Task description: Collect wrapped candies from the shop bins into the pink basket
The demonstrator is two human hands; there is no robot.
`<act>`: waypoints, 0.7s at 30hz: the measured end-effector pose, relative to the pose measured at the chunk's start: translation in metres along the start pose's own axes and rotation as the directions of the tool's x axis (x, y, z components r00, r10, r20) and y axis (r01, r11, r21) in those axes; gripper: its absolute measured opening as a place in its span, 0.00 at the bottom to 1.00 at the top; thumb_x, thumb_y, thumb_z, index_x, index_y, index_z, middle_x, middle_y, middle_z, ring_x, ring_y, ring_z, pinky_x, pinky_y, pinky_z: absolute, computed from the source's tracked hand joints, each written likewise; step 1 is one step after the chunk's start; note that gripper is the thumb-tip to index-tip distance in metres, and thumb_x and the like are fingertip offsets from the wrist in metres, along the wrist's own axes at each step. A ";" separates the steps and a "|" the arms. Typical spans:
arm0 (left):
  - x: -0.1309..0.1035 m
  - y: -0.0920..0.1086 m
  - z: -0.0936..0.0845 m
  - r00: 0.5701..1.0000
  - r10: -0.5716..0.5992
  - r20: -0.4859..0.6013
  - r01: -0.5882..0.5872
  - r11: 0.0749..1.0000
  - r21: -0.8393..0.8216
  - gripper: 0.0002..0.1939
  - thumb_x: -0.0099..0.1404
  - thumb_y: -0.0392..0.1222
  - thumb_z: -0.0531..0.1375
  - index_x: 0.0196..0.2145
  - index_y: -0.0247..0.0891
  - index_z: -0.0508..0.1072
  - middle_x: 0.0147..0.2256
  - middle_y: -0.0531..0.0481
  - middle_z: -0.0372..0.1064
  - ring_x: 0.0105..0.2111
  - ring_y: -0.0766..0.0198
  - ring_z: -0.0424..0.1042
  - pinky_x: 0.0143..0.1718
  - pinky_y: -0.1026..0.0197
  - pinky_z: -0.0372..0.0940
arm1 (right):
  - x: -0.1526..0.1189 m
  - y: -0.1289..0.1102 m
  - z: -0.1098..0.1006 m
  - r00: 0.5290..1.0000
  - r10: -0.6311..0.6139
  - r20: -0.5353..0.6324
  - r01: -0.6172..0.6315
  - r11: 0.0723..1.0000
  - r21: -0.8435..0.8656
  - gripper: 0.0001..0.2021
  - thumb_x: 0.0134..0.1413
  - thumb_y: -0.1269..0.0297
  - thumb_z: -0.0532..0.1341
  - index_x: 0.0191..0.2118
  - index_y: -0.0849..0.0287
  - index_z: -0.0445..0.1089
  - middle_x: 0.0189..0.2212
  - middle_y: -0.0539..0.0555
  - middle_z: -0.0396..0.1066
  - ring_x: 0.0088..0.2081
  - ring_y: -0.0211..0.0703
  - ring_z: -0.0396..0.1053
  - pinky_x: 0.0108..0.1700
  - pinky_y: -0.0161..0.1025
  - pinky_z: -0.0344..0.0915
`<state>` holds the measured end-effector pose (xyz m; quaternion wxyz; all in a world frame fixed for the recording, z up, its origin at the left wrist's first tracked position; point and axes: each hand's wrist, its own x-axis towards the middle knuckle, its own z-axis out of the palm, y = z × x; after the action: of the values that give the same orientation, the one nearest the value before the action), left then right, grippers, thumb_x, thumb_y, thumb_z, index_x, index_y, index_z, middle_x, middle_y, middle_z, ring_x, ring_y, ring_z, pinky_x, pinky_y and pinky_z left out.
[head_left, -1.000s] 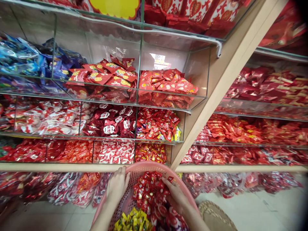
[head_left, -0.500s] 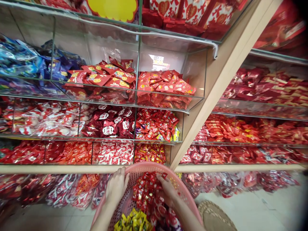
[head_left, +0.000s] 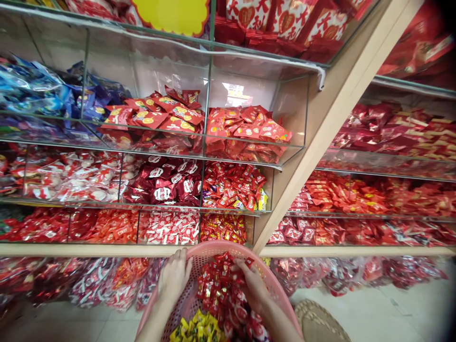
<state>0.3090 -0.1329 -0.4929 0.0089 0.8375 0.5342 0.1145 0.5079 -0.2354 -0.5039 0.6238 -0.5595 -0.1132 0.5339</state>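
A pink perforated plastic basket (head_left: 285,289) is in front of me at the bottom of the head view. My left hand (head_left: 174,275) is closed over its left rim, the thumb on the inner side. Inside the basket, my right hand (head_left: 251,282) curls its fingers at the right edge of a heap of red-wrapped candies (head_left: 215,287), with one red wrapper showing by the knuckles. Its fingertips are partly hidden among the wrappers. Yellow-wrapped candies (head_left: 197,327) lie at the near left of the basket, and red-and-white ones (head_left: 240,311) sit below the right hand.
Clear-fronted shelf bins rise ahead, holding red-wrapped sweets (head_left: 231,185), orange-print packets (head_left: 153,116) and blue packets (head_left: 32,90). A slanting wooden post (head_left: 320,147) divides the shelving. Bagged candies (head_left: 96,285) line the floor beneath. A woven round object (head_left: 318,323) lies right of the basket.
The view has shifted slightly, so the shelves sit a little further right and lower. Both hands stay nearly where they were, the right one still at the red-wrapped candies.
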 end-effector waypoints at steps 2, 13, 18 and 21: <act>0.000 0.000 0.001 1.000 -0.002 0.003 0.002 1.000 -0.002 0.19 0.66 0.45 0.42 0.47 0.35 0.64 0.40 0.43 0.69 0.38 0.60 0.70 0.36 0.62 0.62 | -0.006 -0.001 0.001 0.993 0.103 0.054 -0.106 0.993 0.061 0.12 0.38 0.59 0.65 0.30 0.59 0.69 0.21 0.47 0.68 0.19 0.30 0.60 0.19 0.28 0.53; -0.001 0.001 -0.004 1.000 -0.004 0.011 0.004 1.000 -0.014 0.18 0.66 0.44 0.42 0.46 0.35 0.64 0.39 0.42 0.69 0.38 0.60 0.70 0.36 0.61 0.62 | -0.006 0.020 0.021 0.910 0.340 0.235 -0.384 0.906 0.175 0.08 0.40 0.65 0.65 0.26 0.62 0.66 0.20 0.49 0.69 0.18 0.27 0.59 0.18 0.24 0.53; -0.001 0.000 -0.003 1.000 -0.006 0.004 0.006 1.000 -0.011 0.19 0.66 0.45 0.42 0.47 0.35 0.64 0.40 0.42 0.69 0.38 0.60 0.70 0.36 0.61 0.62 | -0.005 0.010 0.017 0.910 0.347 0.225 -0.396 0.889 0.230 0.06 0.41 0.68 0.63 0.24 0.62 0.65 0.20 0.51 0.69 0.18 0.27 0.60 0.17 0.22 0.52; -0.001 0.000 -0.002 1.000 -0.010 0.002 0.010 1.000 -0.005 0.19 0.66 0.45 0.42 0.48 0.35 0.64 0.40 0.42 0.69 0.38 0.60 0.70 0.36 0.61 0.62 | -0.008 0.001 0.015 0.890 0.374 0.261 -0.435 0.867 0.242 0.05 0.42 0.69 0.63 0.25 0.63 0.65 0.22 0.52 0.70 0.19 0.27 0.61 0.19 0.21 0.55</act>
<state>0.3078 -0.1340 -0.4913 0.0122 0.8350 0.5380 0.1151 0.4933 -0.2333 -0.4964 0.5583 -0.4135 0.0240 0.7188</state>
